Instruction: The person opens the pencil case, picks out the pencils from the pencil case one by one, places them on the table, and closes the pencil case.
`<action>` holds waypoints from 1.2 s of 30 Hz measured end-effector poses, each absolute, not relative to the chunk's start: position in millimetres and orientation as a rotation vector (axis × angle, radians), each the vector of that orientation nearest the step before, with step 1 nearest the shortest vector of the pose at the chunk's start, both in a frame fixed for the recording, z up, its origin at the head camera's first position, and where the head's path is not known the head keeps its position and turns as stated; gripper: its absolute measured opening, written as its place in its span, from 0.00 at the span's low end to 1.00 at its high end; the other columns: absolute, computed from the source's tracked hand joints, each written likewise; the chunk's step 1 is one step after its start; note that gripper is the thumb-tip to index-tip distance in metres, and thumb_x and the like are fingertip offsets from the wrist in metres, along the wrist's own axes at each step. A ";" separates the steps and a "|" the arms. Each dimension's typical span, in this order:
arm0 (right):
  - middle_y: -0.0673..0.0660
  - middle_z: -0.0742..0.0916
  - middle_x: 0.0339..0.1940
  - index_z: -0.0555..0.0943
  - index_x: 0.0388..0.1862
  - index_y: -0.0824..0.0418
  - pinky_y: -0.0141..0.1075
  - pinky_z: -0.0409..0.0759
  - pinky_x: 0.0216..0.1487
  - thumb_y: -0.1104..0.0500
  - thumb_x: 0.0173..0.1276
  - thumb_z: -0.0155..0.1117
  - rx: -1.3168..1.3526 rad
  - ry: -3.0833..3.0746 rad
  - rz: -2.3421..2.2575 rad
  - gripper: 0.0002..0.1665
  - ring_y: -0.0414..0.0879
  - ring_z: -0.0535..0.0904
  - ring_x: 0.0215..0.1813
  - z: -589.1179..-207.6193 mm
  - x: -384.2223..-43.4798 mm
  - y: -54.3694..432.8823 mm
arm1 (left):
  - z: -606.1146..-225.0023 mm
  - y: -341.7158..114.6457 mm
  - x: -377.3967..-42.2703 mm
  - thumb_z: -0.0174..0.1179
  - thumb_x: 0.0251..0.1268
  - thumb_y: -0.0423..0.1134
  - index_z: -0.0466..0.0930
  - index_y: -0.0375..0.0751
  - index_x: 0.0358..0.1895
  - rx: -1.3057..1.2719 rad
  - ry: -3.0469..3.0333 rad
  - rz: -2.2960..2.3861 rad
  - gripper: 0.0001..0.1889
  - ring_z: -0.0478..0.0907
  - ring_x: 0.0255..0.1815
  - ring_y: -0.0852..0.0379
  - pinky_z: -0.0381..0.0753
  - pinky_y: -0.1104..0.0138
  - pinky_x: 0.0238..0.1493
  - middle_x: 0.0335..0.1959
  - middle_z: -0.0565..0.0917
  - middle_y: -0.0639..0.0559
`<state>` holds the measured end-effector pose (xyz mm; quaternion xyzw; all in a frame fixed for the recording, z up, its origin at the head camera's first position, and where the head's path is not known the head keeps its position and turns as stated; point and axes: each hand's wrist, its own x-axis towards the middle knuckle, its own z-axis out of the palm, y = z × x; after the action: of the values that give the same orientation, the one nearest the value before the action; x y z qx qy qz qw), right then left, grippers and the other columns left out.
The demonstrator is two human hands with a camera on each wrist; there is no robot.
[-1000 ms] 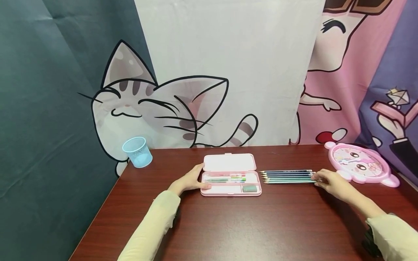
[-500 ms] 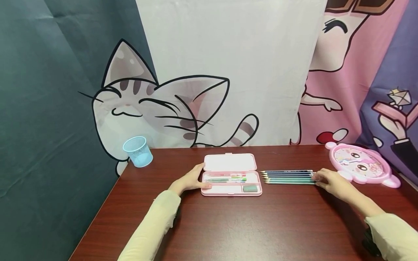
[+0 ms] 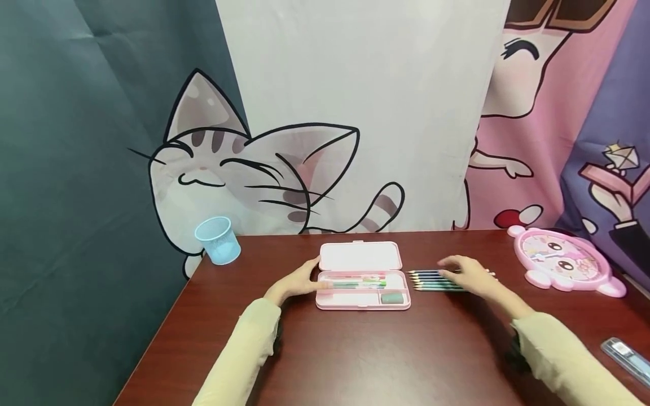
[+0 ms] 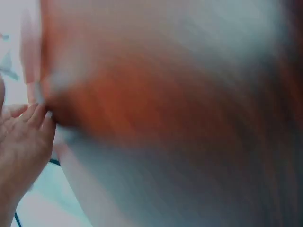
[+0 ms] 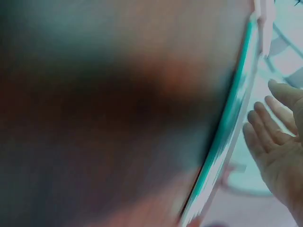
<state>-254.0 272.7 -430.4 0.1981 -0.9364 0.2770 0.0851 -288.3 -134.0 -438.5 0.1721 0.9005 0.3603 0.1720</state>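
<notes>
An open pink pencil case (image 3: 363,304) lies mid-table, its white-lined lid (image 3: 360,256) folded back. Several pens (image 3: 358,285) fill its rear compartment, and a grey-green block (image 3: 391,298) like an eraser sits front right. My left hand (image 3: 297,281) holds the case's left end, thumb over the tray rim and fingers by the lid. Right of the case lies a row of several dark blue and green pencils (image 3: 426,280), tips toward it. Over their middle is my right hand (image 3: 469,276); in the right wrist view its fingers (image 5: 265,127) are extended and apart from the pencils.
A light blue mesh cup (image 3: 218,241) stands at the back left table corner. At the back right lies a pink cartoon-face clock (image 3: 566,259). A pale blue elongated item (image 3: 627,360) is by the right edge. A printed curtain (image 3: 406,113) hangs behind the table.
My right hand has left the eraser ends of the pencils and moved left over their middle. The left hand stays at the case. The view has shifted slightly, bringing the pale blue item into sight.
</notes>
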 end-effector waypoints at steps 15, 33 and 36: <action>0.75 0.61 0.66 0.44 0.69 0.76 0.47 0.65 0.65 0.47 0.73 0.38 -0.194 -2.809 2.130 0.41 0.61 0.62 0.66 -413.9 -298.3 189.2 | -423.0 -99.9 -303.2 0.32 0.73 0.54 0.43 0.27 0.70 -0.318 1.840 2.010 0.35 0.57 0.68 0.35 0.60 0.55 0.67 0.65 0.57 0.25; 0.68 0.75 0.59 0.69 0.60 0.70 0.50 0.67 0.63 0.44 0.70 0.49 0.355 -2.749 1.924 0.33 0.49 0.73 0.58 -400.2 -275.4 199.1 | -416.5 -113.2 -285.7 0.46 0.69 0.49 0.72 0.37 0.38 -0.117 1.895 2.212 0.16 0.67 0.61 0.46 0.64 0.51 0.64 0.46 0.73 0.46; 0.66 0.77 0.58 0.72 0.59 0.66 0.51 0.69 0.60 0.49 0.67 0.54 0.596 -2.834 1.696 0.28 0.50 0.74 0.57 -404.1 -268.2 202.9 | -414.5 -121.0 -277.9 0.52 0.66 0.44 0.74 0.36 0.44 0.078 2.143 1.914 0.14 0.69 0.59 0.50 0.66 0.52 0.63 0.51 0.75 0.44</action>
<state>-268.2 202.9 -404.1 0.1767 -0.8396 0.5024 -0.1069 -277.9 -121.0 -414.5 0.0270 0.7388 0.6601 0.1332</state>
